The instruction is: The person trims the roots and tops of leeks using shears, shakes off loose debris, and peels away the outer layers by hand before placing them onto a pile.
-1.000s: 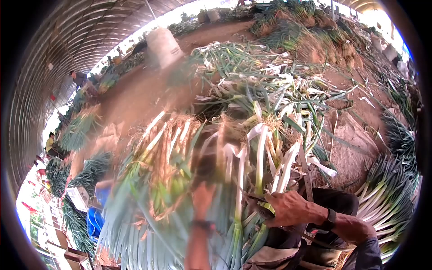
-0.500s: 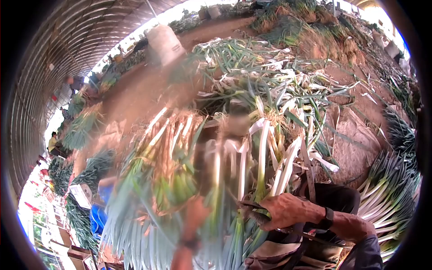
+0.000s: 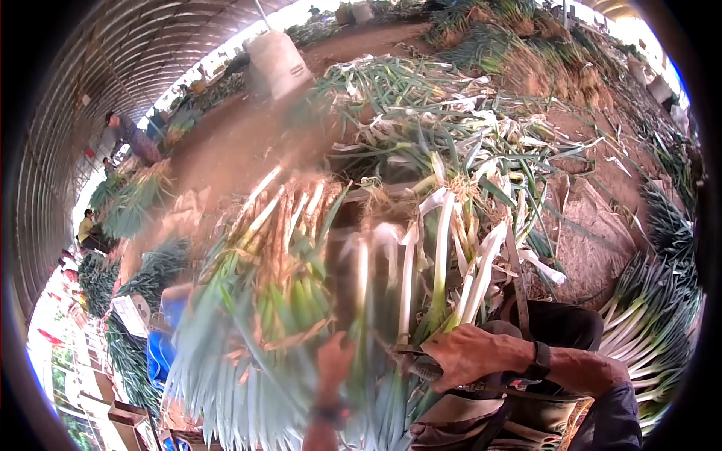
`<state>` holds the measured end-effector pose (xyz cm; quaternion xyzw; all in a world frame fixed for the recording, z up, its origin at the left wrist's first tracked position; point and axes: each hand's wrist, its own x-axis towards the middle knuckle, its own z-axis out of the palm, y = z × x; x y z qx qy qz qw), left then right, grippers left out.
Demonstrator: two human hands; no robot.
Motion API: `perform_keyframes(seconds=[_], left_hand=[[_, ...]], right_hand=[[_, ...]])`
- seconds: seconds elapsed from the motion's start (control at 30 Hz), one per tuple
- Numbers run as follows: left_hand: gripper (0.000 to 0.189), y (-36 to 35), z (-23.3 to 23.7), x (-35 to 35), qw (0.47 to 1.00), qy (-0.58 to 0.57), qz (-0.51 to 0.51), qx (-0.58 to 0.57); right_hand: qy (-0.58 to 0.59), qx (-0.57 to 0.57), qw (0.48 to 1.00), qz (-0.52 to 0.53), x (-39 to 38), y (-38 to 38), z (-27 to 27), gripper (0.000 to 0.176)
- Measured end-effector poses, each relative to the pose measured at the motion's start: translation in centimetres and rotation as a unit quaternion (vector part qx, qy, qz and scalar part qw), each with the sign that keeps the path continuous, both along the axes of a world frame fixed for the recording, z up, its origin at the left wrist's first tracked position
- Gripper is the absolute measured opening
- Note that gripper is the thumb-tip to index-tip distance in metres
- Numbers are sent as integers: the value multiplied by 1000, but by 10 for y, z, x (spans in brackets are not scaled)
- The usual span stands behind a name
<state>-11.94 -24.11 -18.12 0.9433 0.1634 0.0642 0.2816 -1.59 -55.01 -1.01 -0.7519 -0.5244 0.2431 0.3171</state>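
My right hand (image 3: 472, 356) is closed around something dark and slim beside several green onion stalks (image 3: 442, 259). A dark, thin edge sticks out to the left of its fingers; I cannot make out what it is. My left hand (image 3: 334, 366) is blurred, next to an upright pale stalk (image 3: 362, 279), and its fingers do not show clearly. To its left lies a thick row of green onions (image 3: 263, 323), brown roots away from me and green leaves toward me.
Loose leaves and trimmings (image 3: 421, 113) are heaped ahead. A white sack (image 3: 277, 64) stands at the far left. More green onions (image 3: 639, 327) are stacked at the right. A person (image 3: 134, 139) bends at the far left. A blue container (image 3: 159, 355) is at the left.
Both hands have shifted slightly: my right hand to the left, my left hand a little to the right. At the far left, a bending person now shows more clearly.
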Motion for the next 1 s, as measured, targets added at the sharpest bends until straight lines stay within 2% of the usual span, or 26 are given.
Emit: perform_keyframes(seconds=[0.17,0.23,0.3,0.37,0.5,0.53,0.63,0.7,0.77,0.83,0.9,0.97,1.0], left_hand=[[46,-9,8,12,995,83,24,-47],[52,-16,15,18,990,116,33,-69],[53,-21,13,20,993,101,34,-59],[55,-24,8,20,994,87,38,-58],[57,-34,-8,24,993,103,44,-41],[57,-36,-9,25,992,117,45,-27],[56,-45,-5,25,992,110,67,5],[57,-35,-15,23,997,79,-1,25],[57,-33,-20,19,997,59,-20,41],[56,-42,-23,16,998,39,-1,50],[54,-51,-22,10,998,1,1,56],[36,-66,-17,12,995,-69,42,63],[37,-67,-23,15,990,-45,23,132]], right_hand=[[-17,-79,995,-49,8,9,0,51],[-13,-53,996,-68,12,6,-2,50],[-22,-55,995,-80,15,6,-4,50],[-62,-93,993,-43,16,2,-6,50],[21,-44,999,-11,6,-5,-7,53],[1,-66,998,-10,6,-4,-12,52],[-41,-100,994,-22,9,0,-22,51],[-42,-83,994,-50,11,4,-26,50],[-15,-62,997,-41,15,6,-17,49],[-16,-63,997,-44,20,8,-20,49],[-43,-85,994,-61,28,9,-46,49],[-46,-88,991,-87,33,16,-36,49],[-39,-88,991,-96,35,19,-36,49]])
